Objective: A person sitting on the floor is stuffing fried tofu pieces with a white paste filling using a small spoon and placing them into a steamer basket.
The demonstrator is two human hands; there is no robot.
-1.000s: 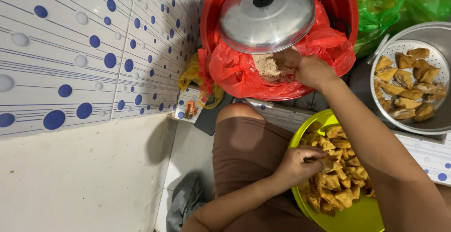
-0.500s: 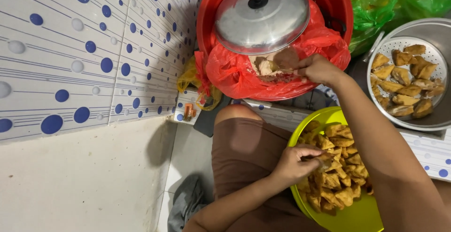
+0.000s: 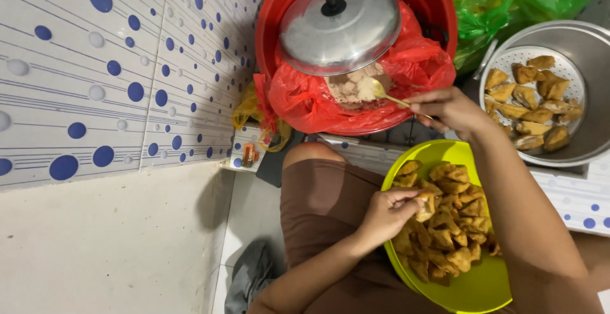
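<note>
The right hand (image 3: pixel 448 109) pinches a thin yellow metal spoon (image 3: pixel 381 93) of filling; the left hand (image 3: pixel 387 215) grips one golden fried tofu piece (image 3: pixel 424 204) over the lime-green plastic bowl (image 3: pixel 473 285).

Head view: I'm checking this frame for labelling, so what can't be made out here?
- Filling in the red bag: mostly hidden under the metal lid.
- Spoon handle: covered by the right hand.
- Piece in the left hand: wrapped by fingers.
- Yellow-green bowl: cut off by the bottom edge.

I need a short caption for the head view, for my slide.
Left hand holds a fried piece over the green bowl; right hand spoons filling from the red basin.
</note>
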